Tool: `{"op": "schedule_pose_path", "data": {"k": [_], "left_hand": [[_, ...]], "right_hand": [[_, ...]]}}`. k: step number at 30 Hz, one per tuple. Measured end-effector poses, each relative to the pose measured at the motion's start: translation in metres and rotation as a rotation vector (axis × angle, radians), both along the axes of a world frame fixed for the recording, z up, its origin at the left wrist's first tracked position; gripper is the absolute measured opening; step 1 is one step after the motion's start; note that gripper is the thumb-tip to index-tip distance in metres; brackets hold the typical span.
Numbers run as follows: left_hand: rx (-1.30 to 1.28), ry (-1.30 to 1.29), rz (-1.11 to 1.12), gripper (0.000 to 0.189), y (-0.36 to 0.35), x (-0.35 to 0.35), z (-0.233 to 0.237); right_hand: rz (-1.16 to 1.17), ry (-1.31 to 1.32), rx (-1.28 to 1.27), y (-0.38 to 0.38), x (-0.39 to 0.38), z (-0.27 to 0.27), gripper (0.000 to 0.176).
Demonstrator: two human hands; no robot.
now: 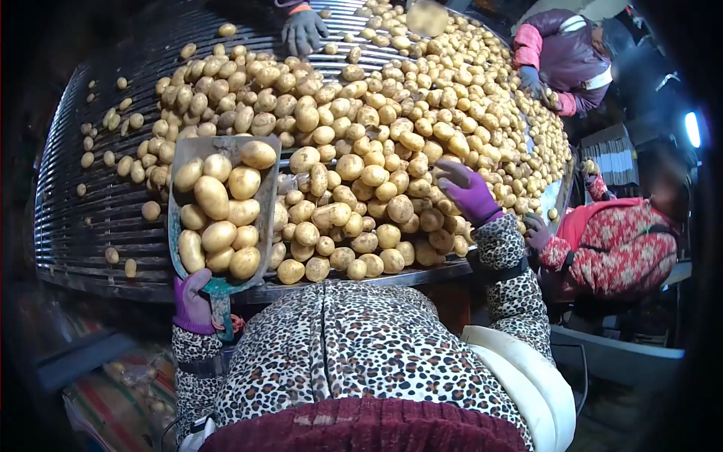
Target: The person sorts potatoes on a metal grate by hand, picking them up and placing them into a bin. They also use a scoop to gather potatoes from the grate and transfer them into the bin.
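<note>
My left hand (193, 303), in a purple glove, grips the handle end of a wide scoop (272, 177). Several large potatoes (212, 197) fill the scoop, which lies over the left part of the slatted table. My right hand (468, 191), also gloved in purple, is over the right side of the big potato heap (392, 162). Its fingers are apart and point left, with nothing held in them. Loose potatoes surround its fingertips.
The slatted metal table (64, 226) carries scattered potatoes at the left. A grey-gloved hand (303, 32) of another person reaches in at the top. Two people (561, 56) (617, 248) stand along the right edge. Filled sacks (124, 395) are at the lower left.
</note>
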State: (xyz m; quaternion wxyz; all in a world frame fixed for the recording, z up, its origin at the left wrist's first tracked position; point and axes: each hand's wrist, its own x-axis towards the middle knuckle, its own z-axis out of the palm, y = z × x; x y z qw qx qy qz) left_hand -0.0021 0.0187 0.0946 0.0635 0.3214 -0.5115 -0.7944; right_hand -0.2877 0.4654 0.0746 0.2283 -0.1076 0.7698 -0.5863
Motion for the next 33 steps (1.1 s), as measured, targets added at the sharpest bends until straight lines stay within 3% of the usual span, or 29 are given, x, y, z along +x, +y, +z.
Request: {"op": "schedule_pose_path", "data": {"k": [4, 6, 8, 9, 10, 12, 15, 18, 22, 25, 28, 31, 33], "left_hand": [[0.102, 0.048, 0.179, 0.045, 0.020, -0.005, 0.013], [0.056, 0.020, 0.128, 0.050, 0.006, 0.006, -0.006], [0.027, -0.007, 0.087, 0.059, -0.002, 0.015, -0.022], [0.097, 0.037, 0.082, 0.060, 0.010, 0.004, -0.004], [0.074, 0.072, 0.104, 0.061, 0.015, 0.002, -0.003], [0.072, 0.071, 0.093, 0.061, 0.009, 0.010, -0.015], [-0.018, 0.029, 0.096, 0.054, 0.001, 0.018, -0.031], [0.045, 0.011, 0.186, 0.048, 0.014, 0.009, -0.021], [0.016, -0.009, 0.150, 0.049, 0.009, 0.014, -0.025], [-0.011, 0.062, 0.181, 0.050, 0.014, 0.009, -0.025], [0.029, 0.077, 0.184, 0.048, 0.021, 0.005, -0.012], [-0.117, 0.026, 0.197, 0.031, 0.004, 0.022, -0.049], [-0.089, 0.015, 0.180, 0.028, 0.006, 0.020, -0.043]], "right_hand": [[0.115, 0.362, 0.413, -0.034, -0.037, 0.008, 0.053], [0.222, 0.592, 0.630, -0.056, -0.062, -0.004, 0.052], [0.347, 0.529, 0.906, -0.076, -0.076, -0.006, 0.045], [0.306, 0.574, 1.014, -0.095, -0.072, 0.002, 0.034], [0.337, 0.568, 1.019, -0.104, -0.069, 0.022, 0.032], [0.405, 0.659, 0.974, -0.098, -0.086, 0.003, 0.050], [0.328, 0.430, 0.787, -0.095, -0.087, 0.002, 0.033], [0.272, 0.453, 0.627, -0.100, -0.052, 0.024, 0.036], [0.470, 0.710, 0.698, -0.119, -0.008, 0.034, 0.040], [0.683, 0.796, 1.032, -0.136, 0.006, 0.033, 0.042], [0.714, 0.751, 1.033, -0.142, -0.005, 0.026, 0.038], [0.668, 0.738, 1.001, -0.145, -0.024, 0.024, 0.030], [0.573, 0.772, 0.987, -0.141, -0.030, 0.020, 0.030]]}}
